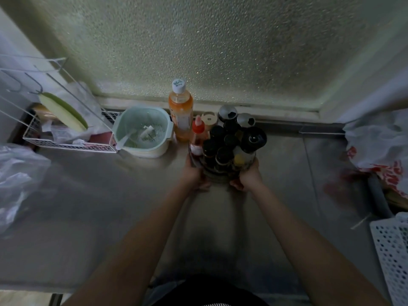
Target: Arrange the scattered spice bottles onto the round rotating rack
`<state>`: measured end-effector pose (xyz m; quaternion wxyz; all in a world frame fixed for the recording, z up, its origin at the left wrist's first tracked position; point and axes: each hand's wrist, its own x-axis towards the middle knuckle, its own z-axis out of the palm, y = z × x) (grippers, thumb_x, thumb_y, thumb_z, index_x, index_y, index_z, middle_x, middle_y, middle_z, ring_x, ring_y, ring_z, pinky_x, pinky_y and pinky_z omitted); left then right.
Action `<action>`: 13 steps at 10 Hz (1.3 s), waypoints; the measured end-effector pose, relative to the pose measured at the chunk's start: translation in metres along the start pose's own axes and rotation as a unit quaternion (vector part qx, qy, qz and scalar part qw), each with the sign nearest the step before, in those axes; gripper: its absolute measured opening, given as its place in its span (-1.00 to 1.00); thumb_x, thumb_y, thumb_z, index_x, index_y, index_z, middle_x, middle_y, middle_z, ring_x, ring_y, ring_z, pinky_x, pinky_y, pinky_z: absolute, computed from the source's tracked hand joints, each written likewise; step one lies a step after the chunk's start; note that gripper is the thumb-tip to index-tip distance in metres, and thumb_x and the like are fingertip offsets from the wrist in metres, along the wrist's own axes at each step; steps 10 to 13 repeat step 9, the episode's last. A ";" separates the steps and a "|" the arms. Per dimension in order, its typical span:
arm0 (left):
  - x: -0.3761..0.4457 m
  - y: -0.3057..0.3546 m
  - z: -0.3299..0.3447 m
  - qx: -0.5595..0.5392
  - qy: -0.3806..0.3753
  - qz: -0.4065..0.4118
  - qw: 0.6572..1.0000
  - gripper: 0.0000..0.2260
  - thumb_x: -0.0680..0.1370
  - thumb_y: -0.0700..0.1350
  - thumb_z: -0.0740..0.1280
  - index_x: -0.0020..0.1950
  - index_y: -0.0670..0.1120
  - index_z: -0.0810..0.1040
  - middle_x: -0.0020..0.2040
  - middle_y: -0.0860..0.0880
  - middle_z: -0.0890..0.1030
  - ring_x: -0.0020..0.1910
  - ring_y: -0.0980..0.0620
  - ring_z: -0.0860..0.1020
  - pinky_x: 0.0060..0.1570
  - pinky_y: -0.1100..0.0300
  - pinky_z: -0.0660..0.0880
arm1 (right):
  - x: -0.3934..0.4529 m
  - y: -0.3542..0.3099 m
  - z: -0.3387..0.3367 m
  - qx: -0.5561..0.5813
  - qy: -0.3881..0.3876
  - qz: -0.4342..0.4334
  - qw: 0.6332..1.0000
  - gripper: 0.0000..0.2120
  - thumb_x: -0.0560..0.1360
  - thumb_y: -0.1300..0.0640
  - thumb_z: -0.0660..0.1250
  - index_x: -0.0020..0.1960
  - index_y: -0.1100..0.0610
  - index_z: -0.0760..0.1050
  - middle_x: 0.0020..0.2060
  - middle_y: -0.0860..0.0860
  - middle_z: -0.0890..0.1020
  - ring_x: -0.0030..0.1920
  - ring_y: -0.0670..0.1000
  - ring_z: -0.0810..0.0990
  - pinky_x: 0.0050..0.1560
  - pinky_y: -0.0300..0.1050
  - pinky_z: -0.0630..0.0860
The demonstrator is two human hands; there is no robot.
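The round rotating rack stands on the steel counter near the back, packed with several dark-capped spice bottles, a red-capped sauce bottle at its left and a wide black-lidded jar at its right. Two grey-topped bottles rise at the rack's far side. My left hand grips the rack's left rim and my right hand grips its right rim. The rack's base is mostly hidden by the bottles and my fingers.
A tall orange bottle stands just behind the rack on the left. A pale green colander bowl and a white wire basket sit further left. Plastic bags and a white perforated basket lie at the right.
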<state>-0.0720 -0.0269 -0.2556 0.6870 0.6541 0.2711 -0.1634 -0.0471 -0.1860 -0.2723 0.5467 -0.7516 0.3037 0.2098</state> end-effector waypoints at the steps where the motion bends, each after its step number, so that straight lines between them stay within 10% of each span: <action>1: -0.001 -0.008 0.008 -0.041 0.023 -0.005 0.999 -0.54 0.58 -0.35 0.12 0.40 0.05 0.24 0.19 -0.38 0.52 0.04 -0.41 0.54 0.03 -0.24 0.53 | 0.008 0.002 -0.001 -0.038 0.009 -0.006 0.999 -0.44 0.58 0.05 0.08 0.49 -0.16 -0.08 0.17 0.22 0.50 -0.29 0.21 0.60 -0.65 -0.26 0.43; 2: -0.007 -0.013 0.016 -0.066 0.040 -0.017 0.997 -0.53 0.58 -0.28 0.17 0.41 0.10 0.20 0.23 -0.35 0.52 0.15 -0.45 0.51 0.14 -0.32 0.48 | 0.012 0.004 -0.005 -0.070 0.004 -0.013 0.997 -0.36 0.58 0.05 0.10 0.51 -0.16 -0.20 0.16 0.22 0.52 -0.38 0.14 0.57 -0.67 -0.27 0.41; 6: -0.009 -0.019 0.035 -0.075 0.133 -0.029 0.988 -0.57 0.63 -0.03 0.10 0.48 -0.08 0.13 0.12 -0.18 0.49 -0.44 0.17 0.51 -0.69 0.35 0.41 | 0.020 -0.020 -0.023 -0.154 -0.046 -0.097 0.982 -0.34 0.60 0.11 0.13 0.53 -0.07 -0.20 0.38 0.09 0.40 0.15 0.34 0.55 -0.01 0.21 0.57; 8: -0.030 0.000 0.016 -0.049 0.037 -0.124 0.990 -0.70 0.58 0.08 0.18 0.16 -0.12 0.39 -0.41 -0.13 0.57 -0.52 -0.11 0.54 -0.31 -0.08 0.57 | 0.002 -0.013 -0.025 0.067 -0.039 -0.026 0.997 -0.64 0.64 0.06 0.03 0.41 0.08 0.30 0.03 0.28 0.59 -0.18 0.17 0.60 -0.17 0.02 0.59; 9: -0.054 0.000 -0.008 0.000 -0.029 -0.105 0.994 -0.75 0.62 -0.03 0.14 0.18 -0.15 0.46 -0.41 -0.08 0.64 -0.45 -0.04 0.62 -0.38 0.12 0.58 | -0.023 0.010 -0.046 0.273 0.039 -0.002 0.961 -0.66 0.62 0.29 -0.04 0.34 0.26 0.33 -0.28 0.23 0.53 -0.34 0.10 0.56 -0.35 -0.14 0.59; 13: -0.054 0.000 -0.008 0.000 -0.029 -0.105 0.994 -0.75 0.62 -0.03 0.14 0.18 -0.15 0.46 -0.41 -0.08 0.64 -0.45 -0.04 0.62 -0.38 0.12 0.58 | -0.023 0.010 -0.046 0.273 0.039 -0.002 0.961 -0.66 0.62 0.29 -0.04 0.34 0.26 0.33 -0.28 0.23 0.53 -0.34 0.10 0.56 -0.35 -0.14 0.59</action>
